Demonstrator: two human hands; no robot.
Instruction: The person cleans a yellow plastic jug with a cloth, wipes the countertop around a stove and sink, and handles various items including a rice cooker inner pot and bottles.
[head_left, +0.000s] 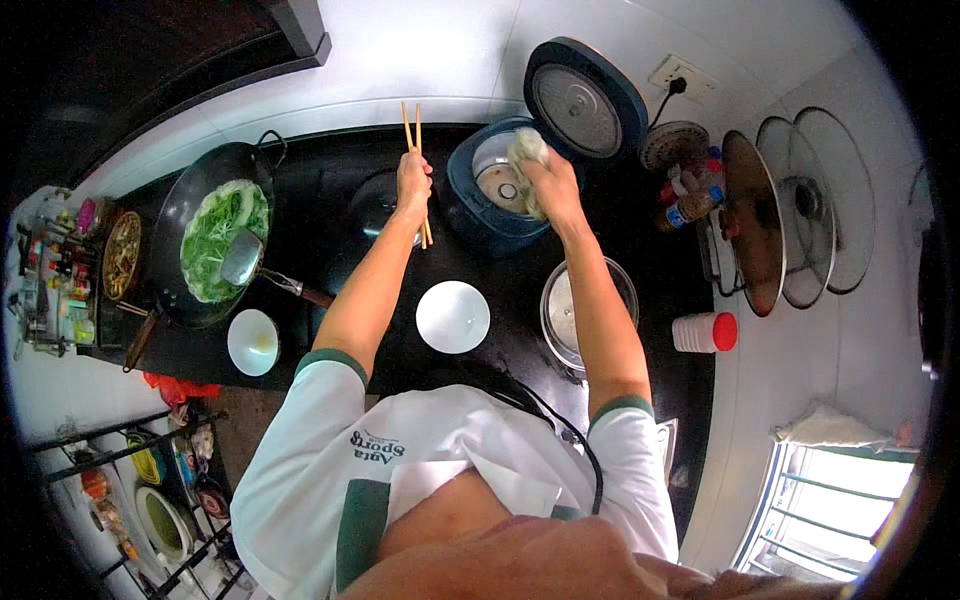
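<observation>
My left hand (414, 186) grips a pair of wooden chopsticks (418, 135), their long ends pointing towards the wall. In my right hand (553, 187) is a pale, crumpled cloth (529, 146), held over the opening of a dark blue rice cooker (480, 225). The cooker's lid (581, 105) stands raised. Part of the metal interior (495, 169) shows beside the cloth; my hand hides the rest. Nearer to me, between my forearms, stands a white bowl (453, 316). A glass lid with a steel rim (556, 315) lies partly under my right forearm.
At the left, a wok (176, 217) holds leafy greens (217, 202) and a metal spatula (243, 257). Another white bowl (253, 342) is near its handle. Bottles (686, 210), pot lids (752, 225) and a red-capped container (697, 332) stand at the right. A plug cord (664, 105) runs behind the cooker.
</observation>
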